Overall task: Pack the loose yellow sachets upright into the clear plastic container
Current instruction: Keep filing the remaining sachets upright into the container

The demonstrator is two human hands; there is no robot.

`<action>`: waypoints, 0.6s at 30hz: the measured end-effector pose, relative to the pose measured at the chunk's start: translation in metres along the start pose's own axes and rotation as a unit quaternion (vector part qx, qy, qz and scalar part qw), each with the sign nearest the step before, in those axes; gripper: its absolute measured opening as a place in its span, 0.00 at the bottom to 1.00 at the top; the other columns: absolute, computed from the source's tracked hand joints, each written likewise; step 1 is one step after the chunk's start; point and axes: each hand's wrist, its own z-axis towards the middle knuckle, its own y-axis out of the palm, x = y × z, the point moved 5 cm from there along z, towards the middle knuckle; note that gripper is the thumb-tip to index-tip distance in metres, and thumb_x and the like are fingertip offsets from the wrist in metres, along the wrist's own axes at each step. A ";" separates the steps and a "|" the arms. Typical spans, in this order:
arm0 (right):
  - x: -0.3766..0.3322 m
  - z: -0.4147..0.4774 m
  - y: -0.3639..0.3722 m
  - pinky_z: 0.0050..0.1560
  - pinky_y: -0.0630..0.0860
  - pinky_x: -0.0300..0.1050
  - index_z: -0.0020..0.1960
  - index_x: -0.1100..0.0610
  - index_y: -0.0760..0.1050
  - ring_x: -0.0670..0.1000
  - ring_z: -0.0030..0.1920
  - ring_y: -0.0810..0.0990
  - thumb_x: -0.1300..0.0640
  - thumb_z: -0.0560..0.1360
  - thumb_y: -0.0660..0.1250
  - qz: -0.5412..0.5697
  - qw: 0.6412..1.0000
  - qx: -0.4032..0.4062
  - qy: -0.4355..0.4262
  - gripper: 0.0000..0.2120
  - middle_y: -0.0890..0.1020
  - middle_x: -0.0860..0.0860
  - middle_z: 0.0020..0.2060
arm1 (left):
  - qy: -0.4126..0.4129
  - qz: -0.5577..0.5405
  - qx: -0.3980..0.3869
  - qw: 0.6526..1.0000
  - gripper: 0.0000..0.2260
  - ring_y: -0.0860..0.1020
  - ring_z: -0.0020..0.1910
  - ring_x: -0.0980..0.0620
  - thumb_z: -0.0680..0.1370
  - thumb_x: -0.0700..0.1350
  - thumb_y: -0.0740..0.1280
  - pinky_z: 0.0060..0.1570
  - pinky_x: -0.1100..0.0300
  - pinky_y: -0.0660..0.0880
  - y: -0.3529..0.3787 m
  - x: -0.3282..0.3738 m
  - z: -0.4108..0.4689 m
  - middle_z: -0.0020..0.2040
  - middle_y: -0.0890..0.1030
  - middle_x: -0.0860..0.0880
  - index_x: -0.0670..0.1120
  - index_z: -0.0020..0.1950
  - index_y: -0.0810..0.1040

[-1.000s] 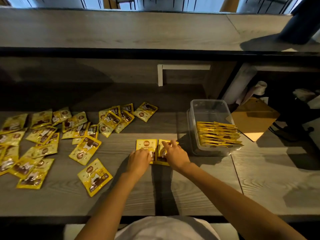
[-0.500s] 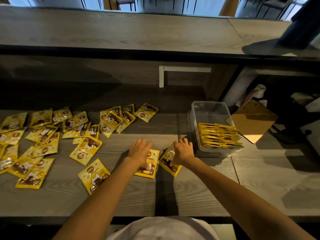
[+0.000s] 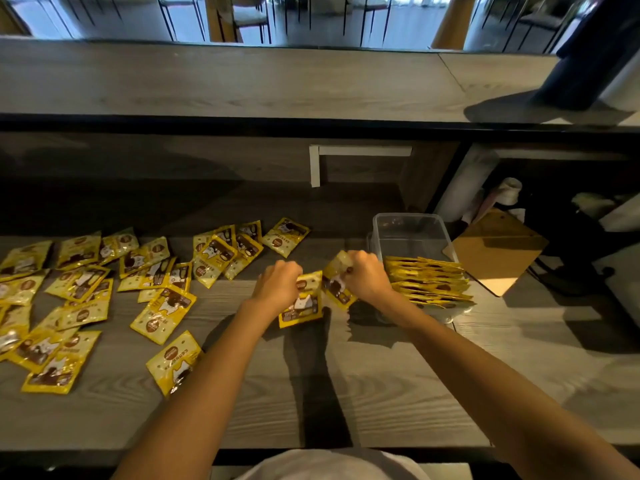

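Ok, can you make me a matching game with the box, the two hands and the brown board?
Things:
1. clear plastic container
2. left hand
3. right hand
4. brown board

Clues:
A. leans right of the box
B. holds a sachet with its picture showing
C. has sachets standing in its near end
D. grips a crumpled sachet nearest the box

Pairs: 1-C, 2-B, 3-D, 4-A

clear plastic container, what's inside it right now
The clear plastic container holds a row of yellow sachets standing on edge, filling its near half. The far half shows nothing but bare plastic. The right hand hides the near-left corner, so anything there cannot be seen.
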 end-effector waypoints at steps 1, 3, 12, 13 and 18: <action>-0.003 0.002 -0.014 0.52 0.79 0.55 0.52 0.59 0.78 0.59 0.52 0.80 0.62 0.72 0.67 0.016 1.000 0.022 0.001 0.09 0.83 0.58 0.50 | 0.000 -0.010 0.023 1.000 0.04 0.76 0.55 0.39 0.76 0.36 0.65 0.45 0.50 0.70 -0.010 0.007 0.003 0.50 0.78 0.41 0.44 0.43 0.75; -0.004 0.006 -0.041 0.52 0.78 0.52 0.53 0.59 0.77 0.59 0.53 0.79 0.62 0.73 0.66 0.043 0.997 0.069 0.015 0.09 0.82 0.58 0.50 | 0.008 -0.034 0.069 0.997 0.02 0.77 0.53 0.40 0.76 0.37 0.65 0.45 0.50 0.72 -0.029 0.024 0.009 0.49 0.78 0.42 0.43 0.45 0.76; 0.042 0.005 -0.137 0.48 0.72 0.44 0.59 0.63 0.75 0.59 0.56 0.78 0.63 0.76 0.64 0.062 0.978 0.199 0.032 0.12 0.81 0.60 0.54 | 0.092 -0.086 0.210 0.970 0.06 0.78 0.53 0.43 0.78 0.37 0.62 0.49 0.52 0.74 -0.069 0.111 0.037 0.53 0.79 0.43 0.42 0.52 0.76; 0.053 0.007 -0.139 0.51 0.74 0.47 0.59 0.63 0.75 0.60 0.56 0.78 0.63 0.75 0.64 0.059 0.978 0.197 0.039 0.12 0.81 0.60 0.54 | 0.100 -0.087 0.207 0.969 0.06 0.78 0.54 0.43 0.78 0.37 0.61 0.50 0.52 0.73 -0.066 0.120 0.041 0.54 0.79 0.43 0.42 0.53 0.76; 0.100 0.010 -0.142 0.54 0.76 0.55 0.57 0.61 0.76 0.62 0.55 0.78 0.63 0.73 0.68 0.019 0.984 0.170 0.053 0.13 0.82 0.61 0.53 | 0.116 -0.079 0.180 0.974 0.08 0.76 0.57 0.44 0.78 0.38 0.61 0.56 0.54 0.70 -0.038 0.159 0.059 0.57 0.78 0.45 0.43 0.56 0.75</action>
